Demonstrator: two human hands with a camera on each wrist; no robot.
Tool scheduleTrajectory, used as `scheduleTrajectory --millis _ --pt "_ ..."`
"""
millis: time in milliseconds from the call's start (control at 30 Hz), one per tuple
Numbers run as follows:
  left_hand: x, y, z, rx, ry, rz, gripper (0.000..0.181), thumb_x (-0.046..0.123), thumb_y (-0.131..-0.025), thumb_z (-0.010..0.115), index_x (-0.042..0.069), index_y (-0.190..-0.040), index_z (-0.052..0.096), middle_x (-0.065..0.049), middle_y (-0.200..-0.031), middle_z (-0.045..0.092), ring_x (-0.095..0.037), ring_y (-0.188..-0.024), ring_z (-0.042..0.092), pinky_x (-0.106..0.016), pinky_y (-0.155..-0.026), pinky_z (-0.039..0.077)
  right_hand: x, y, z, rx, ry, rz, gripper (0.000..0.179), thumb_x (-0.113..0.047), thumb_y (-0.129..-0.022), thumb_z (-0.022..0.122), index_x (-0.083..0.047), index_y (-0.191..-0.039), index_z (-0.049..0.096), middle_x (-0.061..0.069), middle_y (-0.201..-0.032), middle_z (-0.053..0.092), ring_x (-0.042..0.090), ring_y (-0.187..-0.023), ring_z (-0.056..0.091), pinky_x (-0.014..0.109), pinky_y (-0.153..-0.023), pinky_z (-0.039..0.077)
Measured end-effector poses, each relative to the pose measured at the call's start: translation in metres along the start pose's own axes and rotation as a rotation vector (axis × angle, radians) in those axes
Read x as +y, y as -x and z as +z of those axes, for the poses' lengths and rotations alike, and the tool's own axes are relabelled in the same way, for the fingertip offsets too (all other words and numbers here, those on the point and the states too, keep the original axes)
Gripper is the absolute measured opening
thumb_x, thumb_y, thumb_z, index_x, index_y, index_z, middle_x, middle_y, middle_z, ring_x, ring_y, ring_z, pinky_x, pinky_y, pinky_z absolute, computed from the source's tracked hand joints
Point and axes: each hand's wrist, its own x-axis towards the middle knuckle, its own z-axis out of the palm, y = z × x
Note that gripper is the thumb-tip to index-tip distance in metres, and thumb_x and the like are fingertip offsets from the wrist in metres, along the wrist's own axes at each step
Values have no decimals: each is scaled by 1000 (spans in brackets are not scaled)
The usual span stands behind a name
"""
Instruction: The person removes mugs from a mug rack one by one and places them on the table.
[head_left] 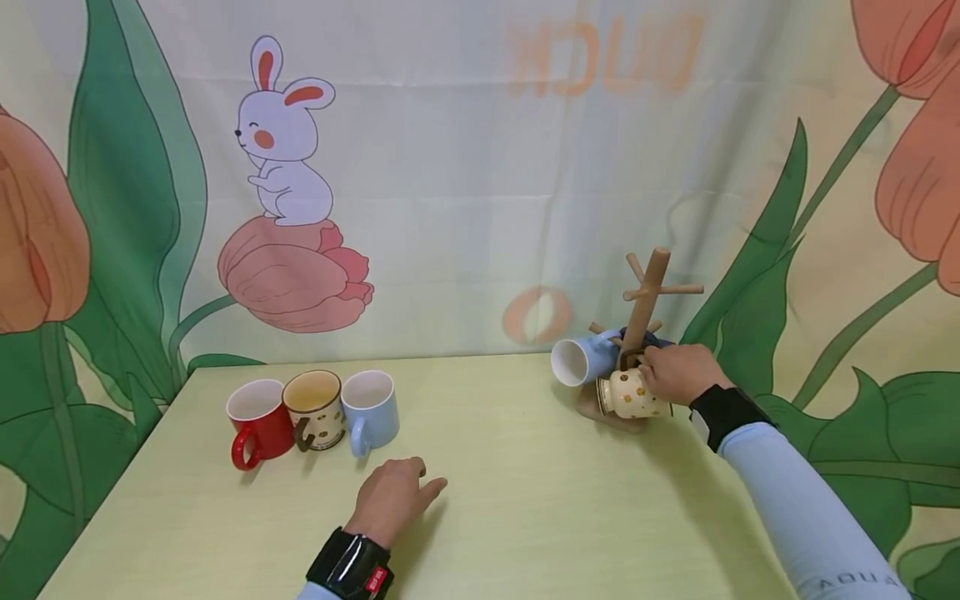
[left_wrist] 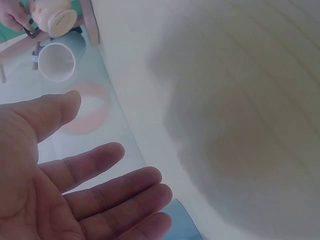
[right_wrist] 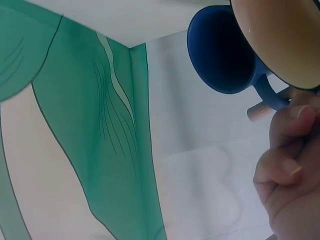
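Your left grip [head_left: 393,502] hovers, relaxed and released, over the table [head_left: 495,500]; beyond stand a red mug [head_left: 267,425], a spotted mug [head_left: 318,418] and a light-blue mug [head_left: 373,415]. Rightward, low at the wooden rack [head_left: 648,296], a patterned cup [head_left: 632,395] is clasped in your right grip [head_left: 682,372].

A printed backdrop [head_left: 450,167] hangs behind the pale yellow table [head_left: 487,517]. Left of centre, it shows a white rabbit [head_left: 291,183] on a pink flower [head_left: 292,279]; green leaves [head_left: 123,183] flank both sides. Faint orange lettering [head_left: 585,60] above.
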Motion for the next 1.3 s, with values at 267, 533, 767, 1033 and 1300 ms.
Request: scheduleTrajectory --millis 267,533,767,1033,1300 --pt "-2 1 -1 -3 2 -2 36 38 -88 73 3 -94 71 -10 -85 70 -25 -74 64 -40 -63 50 -11 11 3 91 -42 138 32 -31 -99 59 0 -91 61 6 -58 49 24 -51 52 44 -46 46" --pt "-2 1 1 1 2 3 37 39 -88 73 3 -94 71 -11 -85 70 -26 -75 65 -41 -64 51 -28 29 17 244 -250 471 81 -66 -89 59 10 -118 59 31 -101 61 44 -84 62 57 -58 51" --pt "0 1 2 -11 2 -6 36 39 -88 73 4 -94 71 -10 -87 70 -26 -76 65 -41 -64 51 -63 44 30 221 -744 759 121 -73 -83 60 5 -155 3 37 -155 14 56 -139 21 70 -105 27" --pt "1 0 0 -44 -56 -24 38 42 -88 72 5 -99 70 -10 -89 69 -27 -79 65 -43 -64 51 -80 46 49 173 -1141 946 131 -75 -81 61 3 -152 -17 37 -157 -5 52 -145 7 62 -113 17" --pt "3 5 -1 10 -229 32 40 46 -82 77 8 -87 66 -11 -80 60 -32 -78 61 -48 -67 49 -79 44 60 168 -1451 971 126 -70 -85 59 5 -152 -17 31 -159 -7 48 -144 16 58 -114 21"
